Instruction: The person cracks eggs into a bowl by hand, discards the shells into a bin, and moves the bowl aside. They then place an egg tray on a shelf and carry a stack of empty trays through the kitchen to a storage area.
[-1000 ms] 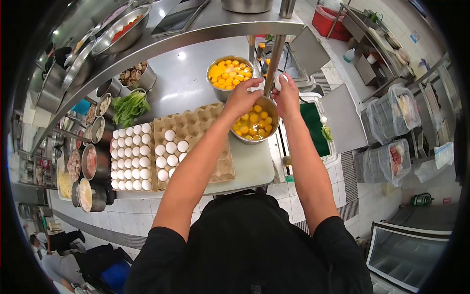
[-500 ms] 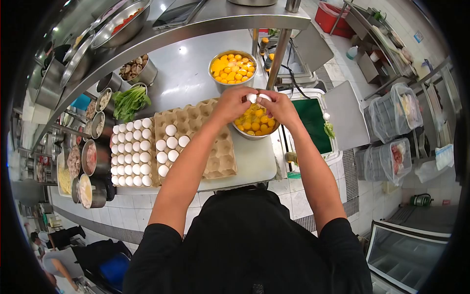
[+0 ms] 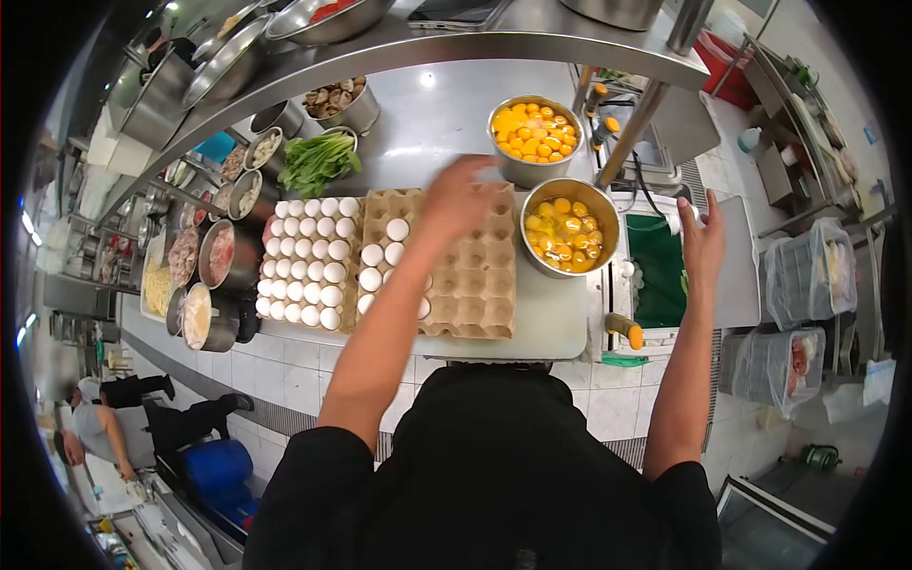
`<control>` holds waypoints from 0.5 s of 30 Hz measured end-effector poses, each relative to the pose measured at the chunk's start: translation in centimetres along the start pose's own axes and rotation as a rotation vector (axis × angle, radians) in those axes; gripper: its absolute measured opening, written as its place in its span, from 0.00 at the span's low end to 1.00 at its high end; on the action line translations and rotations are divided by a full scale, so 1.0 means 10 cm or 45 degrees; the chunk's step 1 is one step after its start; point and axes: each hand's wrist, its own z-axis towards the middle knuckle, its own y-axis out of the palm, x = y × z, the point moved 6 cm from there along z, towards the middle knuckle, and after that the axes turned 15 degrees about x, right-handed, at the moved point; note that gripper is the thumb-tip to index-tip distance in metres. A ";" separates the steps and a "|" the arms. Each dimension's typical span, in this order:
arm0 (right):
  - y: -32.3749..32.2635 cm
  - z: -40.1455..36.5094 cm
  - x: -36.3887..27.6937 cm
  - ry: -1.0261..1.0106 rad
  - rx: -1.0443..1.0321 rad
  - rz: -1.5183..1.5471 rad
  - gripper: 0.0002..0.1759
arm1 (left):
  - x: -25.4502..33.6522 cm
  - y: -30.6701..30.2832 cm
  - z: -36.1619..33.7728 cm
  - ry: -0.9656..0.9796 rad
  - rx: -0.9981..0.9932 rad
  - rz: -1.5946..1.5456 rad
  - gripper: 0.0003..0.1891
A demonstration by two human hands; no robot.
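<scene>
Right hand [image 3: 703, 249] spread open by the green-lined bin [image 3: 655, 302], left hand [image 3: 458, 201] blurred over the cardboard egg tray [image 3: 477, 304], its grip I can't tell: dip that forearm [image 3: 391, 323] and white eggs [image 3: 370, 255] could crack!

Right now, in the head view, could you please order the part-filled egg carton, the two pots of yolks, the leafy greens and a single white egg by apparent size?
1. Part-filled egg carton
2. Near yolk pot, far yolk pot: too alike to rank
3. Leafy greens
4. White egg
</scene>
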 end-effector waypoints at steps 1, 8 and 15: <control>-0.01 -0.07 -0.15 0.034 -0.107 0.040 0.30 | -0.46 -0.32 0.04 -0.182 0.189 0.021 0.19; 1.06 -2.45 -1.72 -0.718 -1.220 0.448 0.21 | -1.42 -0.85 -0.28 -0.298 -0.032 1.057 0.24; 1.26 -3.47 -1.89 -0.999 -1.222 0.346 0.19 | -1.38 -1.04 -0.34 -0.344 0.366 0.540 0.15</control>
